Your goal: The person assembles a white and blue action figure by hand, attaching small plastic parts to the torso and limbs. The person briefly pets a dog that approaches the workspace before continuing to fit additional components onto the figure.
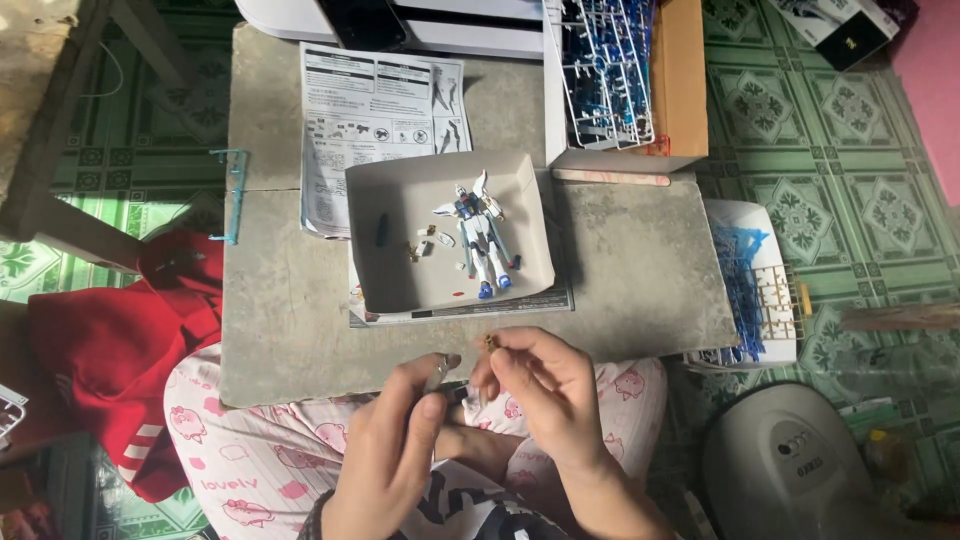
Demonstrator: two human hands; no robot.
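My left hand (395,445) grips a slim metal tool (437,374) near the table's front edge. My right hand (535,385) pinches a tiny gold-coloured model part (490,343) between its fingertips, close beside the tool's tip. Both hands hover over my lap at the edge of the grey table (290,310). Further back stands a shallow white box lid (385,255) holding a white and blue robot model (478,232), a dark small piece (381,230) and several loose bits (428,243).
A printed instruction sheet (370,110) lies behind the lid. An open cardboard box (680,80) with blue and white part frames (605,70) stands at the back right. More blue frames (742,290) lie in a white tray on the right. A teal frame piece (232,190) hangs at the left edge.
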